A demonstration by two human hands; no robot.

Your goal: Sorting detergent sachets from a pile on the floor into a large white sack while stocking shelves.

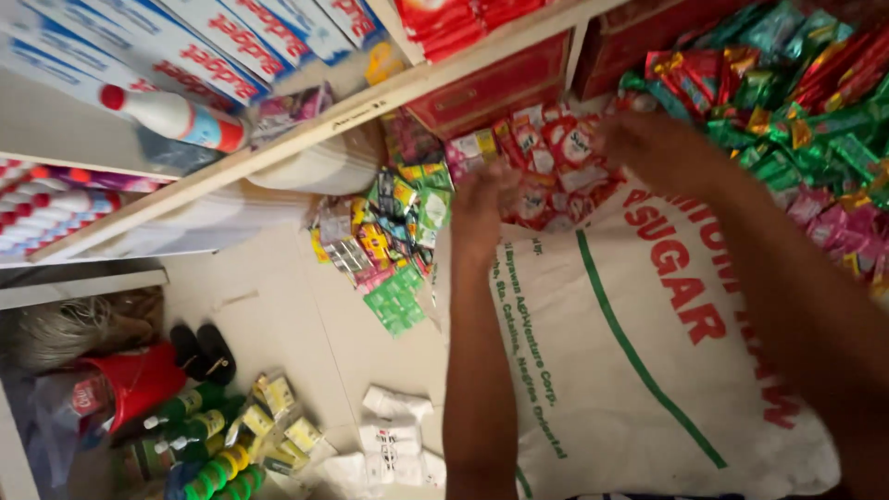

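Two hands, the left hand (479, 206) and the right hand (648, 139), reach over a white sack (648, 370) to hanging red sachet strips (556, 157), displayed within arm's reach. Motion blur hides the fingers; whether they grip cannot be told.

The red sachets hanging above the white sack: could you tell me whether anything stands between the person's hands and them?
Nothing visible does. The left hand and right hand are both already up at the red sachets, though blur hides the exact grip. The white sack lies below the forearms, not in between.
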